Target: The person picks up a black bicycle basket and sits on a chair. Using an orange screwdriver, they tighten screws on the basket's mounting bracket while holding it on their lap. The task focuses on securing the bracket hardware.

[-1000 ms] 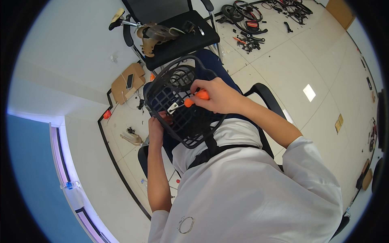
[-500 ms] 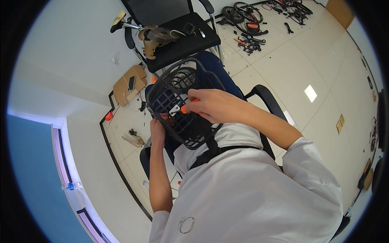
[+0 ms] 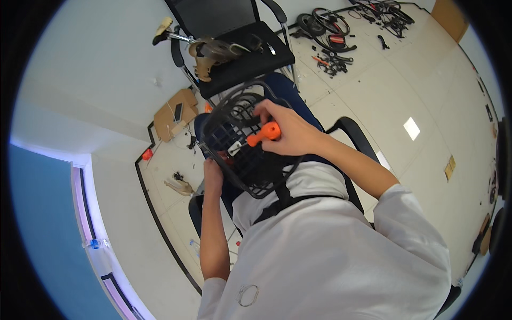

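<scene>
A black mesh bicycle basket [image 3: 256, 186] lies tilted across my lap, its open side up. My right hand [image 3: 290, 130] is over the basket, closed around the orange handle of a screwdriver [image 3: 266, 133]. The screwdriver's shaft points left to a small pale metal bracket [image 3: 234, 148] inside the basket. At the basket's left wall is my left hand [image 3: 213, 176], closed on it; its fingertips are partly hidden behind the mesh. A coiled dark round item [image 3: 242, 106] shows at the basket's far end, blurred.
A black office chair [image 3: 240, 66] ahead bears a bicycle saddle [image 3: 162, 31] and beige parts. Wheels [image 3: 330, 24] and loose black parts [image 3: 333, 63] lie on the tiled floor at far right. A cardboard piece [image 3: 173, 114] with a phone lies by the left wall.
My right hand has turned and risen slightly, so the screwdriver's orange handle now shows more fully. The whole view has shifted a little; the left hand stays at the basket's left wall.
</scene>
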### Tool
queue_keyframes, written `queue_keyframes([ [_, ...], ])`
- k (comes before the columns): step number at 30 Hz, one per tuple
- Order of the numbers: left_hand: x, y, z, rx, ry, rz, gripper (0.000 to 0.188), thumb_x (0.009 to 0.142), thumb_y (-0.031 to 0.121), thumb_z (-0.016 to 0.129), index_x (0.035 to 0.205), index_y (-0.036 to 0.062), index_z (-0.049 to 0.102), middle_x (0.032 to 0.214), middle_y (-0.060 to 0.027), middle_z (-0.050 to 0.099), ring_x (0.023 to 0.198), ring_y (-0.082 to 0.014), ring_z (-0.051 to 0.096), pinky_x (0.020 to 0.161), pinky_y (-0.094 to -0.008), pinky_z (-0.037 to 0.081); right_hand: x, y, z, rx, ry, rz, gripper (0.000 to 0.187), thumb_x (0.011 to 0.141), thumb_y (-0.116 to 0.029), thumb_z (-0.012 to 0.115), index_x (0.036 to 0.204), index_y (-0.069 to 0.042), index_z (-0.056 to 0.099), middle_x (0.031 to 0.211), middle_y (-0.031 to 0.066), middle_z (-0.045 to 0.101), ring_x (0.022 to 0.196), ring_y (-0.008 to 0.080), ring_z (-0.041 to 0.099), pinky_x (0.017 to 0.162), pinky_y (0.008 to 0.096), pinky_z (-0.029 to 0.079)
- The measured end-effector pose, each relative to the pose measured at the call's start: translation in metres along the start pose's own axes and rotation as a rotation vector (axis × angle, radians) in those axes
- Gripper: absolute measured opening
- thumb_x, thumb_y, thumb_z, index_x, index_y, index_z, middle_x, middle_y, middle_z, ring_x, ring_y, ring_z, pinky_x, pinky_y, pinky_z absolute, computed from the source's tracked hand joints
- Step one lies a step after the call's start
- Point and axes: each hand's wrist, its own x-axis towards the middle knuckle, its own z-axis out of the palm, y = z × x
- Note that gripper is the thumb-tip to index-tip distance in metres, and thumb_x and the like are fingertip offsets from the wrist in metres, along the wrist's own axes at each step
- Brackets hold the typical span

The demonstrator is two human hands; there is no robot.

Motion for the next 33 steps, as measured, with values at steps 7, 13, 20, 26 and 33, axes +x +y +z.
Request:
queue_keyframes([
  [7, 0.006, -0.003, 0.0, -0.057, -0.025, -0.015, 0.033, 0.087, 0.016, 0.052, 0.11, -0.0063, 0.059, 0.084, -0.0151, 0.067, 0.076, -0.0235, 0.065, 0.073, -0.0338, 0.053, 0.0, -0.009, -0.015, -0.168, -0.247, -0.023, 0.023, 0.076, -0.009, 0.069, 0.096, -0.001, 0.06, 0.086, 0.0183, 0.065, 0.082, 0.0378, 0.065, 0.072, 0.0422, 0.051],
  [13, 0.007, -0.003, 0.001, -0.111, -0.039, -0.059, 0.032, 0.088, 0.015, 0.051, 0.112, -0.0057, 0.058, 0.086, -0.0154, 0.066, 0.075, -0.0235, 0.064, 0.073, -0.0347, 0.054, -0.005, 0.0, -0.007, -0.233, -0.275, -0.218, 0.016, 0.073, 0.005, 0.062, 0.087, -0.003, 0.064, 0.097, 0.01, 0.06, 0.089, 0.0317, 0.063, 0.075, 0.0395, 0.051],
  [20, 0.012, -0.011, -0.002, -0.124, -0.061, -0.05, 0.036, 0.085, 0.015, 0.055, 0.112, -0.009, 0.056, 0.095, -0.0196, 0.065, 0.082, -0.0271, 0.067, 0.076, -0.0376, 0.056, -0.003, 0.003, -0.009, -0.227, -0.236, -0.249, 0.01, 0.076, 0.002, 0.066, 0.085, -0.002, 0.067, 0.098, 0.0093, 0.063, 0.086, 0.0315, 0.065, 0.076, 0.0382, 0.052],
  [26, 0.01, -0.007, 0.002, -0.127, -0.051, -0.058, 0.033, 0.09, 0.018, 0.046, 0.109, -0.0047, 0.06, 0.094, -0.0177, 0.068, 0.078, -0.0236, 0.066, 0.075, -0.0355, 0.055, -0.004, 0.006, 0.002, -0.201, -0.145, -0.122, 0.019, 0.079, -0.001, 0.068, 0.098, -0.002, 0.065, 0.104, 0.0123, 0.062, 0.088, 0.0333, 0.064, 0.078, 0.0397, 0.052],
  [33, 0.013, -0.007, -0.003, -0.11, -0.029, -0.068, 0.039, 0.084, 0.016, 0.054, 0.113, -0.01, 0.058, 0.09, -0.019, 0.068, 0.079, -0.0265, 0.067, 0.075, -0.0376, 0.056, -0.008, -0.004, 0.006, -0.214, -0.143, -0.238, 0.026, 0.077, 0.004, 0.067, 0.101, -0.005, 0.066, 0.122, 0.0119, 0.056, 0.095, 0.0309, 0.064, 0.081, 0.036, 0.054],
])
